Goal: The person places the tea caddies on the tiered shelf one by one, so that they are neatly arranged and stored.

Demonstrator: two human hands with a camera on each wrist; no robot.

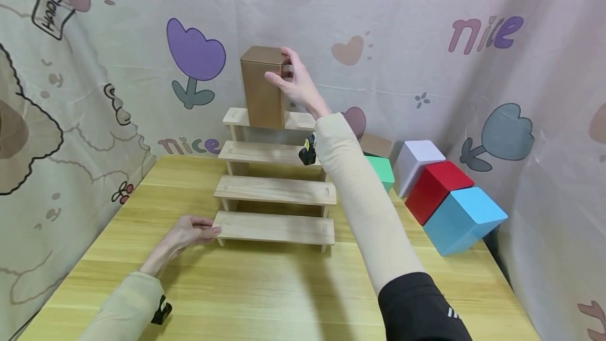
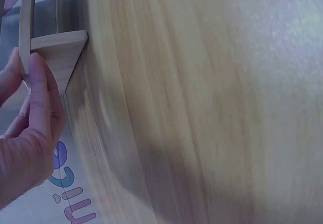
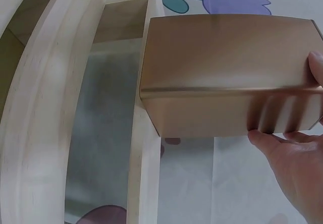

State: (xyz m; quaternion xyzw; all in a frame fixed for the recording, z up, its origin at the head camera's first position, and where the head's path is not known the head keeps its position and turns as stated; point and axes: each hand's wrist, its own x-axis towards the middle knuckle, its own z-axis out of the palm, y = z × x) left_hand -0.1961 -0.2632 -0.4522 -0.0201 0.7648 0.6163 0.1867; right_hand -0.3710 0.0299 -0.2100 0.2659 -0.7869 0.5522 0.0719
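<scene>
A tall brown box [image 1: 265, 88] stands upright on the top tier of a stepped wooden shelf [image 1: 274, 191]. My right hand [image 1: 295, 78] grips the box near its upper right edge, thumb on the front face and fingers round the side. In the right wrist view the base of the box [image 3: 227, 52] is right at the top board. Down at the lowest tier, my left hand [image 1: 189, 233] pinches the left end of the board between thumb and fingers. The left wrist view shows those fingers [image 2: 39, 98] close by the shelf's wooden leg [image 2: 63, 55].
Right of the shelf sit a light blue box [image 1: 466, 220], a red box [image 1: 437, 188], a pale lavender box [image 1: 416, 164] and a green box [image 1: 381, 170], partly behind my right arm. Another brown box [image 1: 376, 145] lies behind the green one. A printed curtain [image 1: 402, 83] hangs behind the wooden table [image 1: 227, 288].
</scene>
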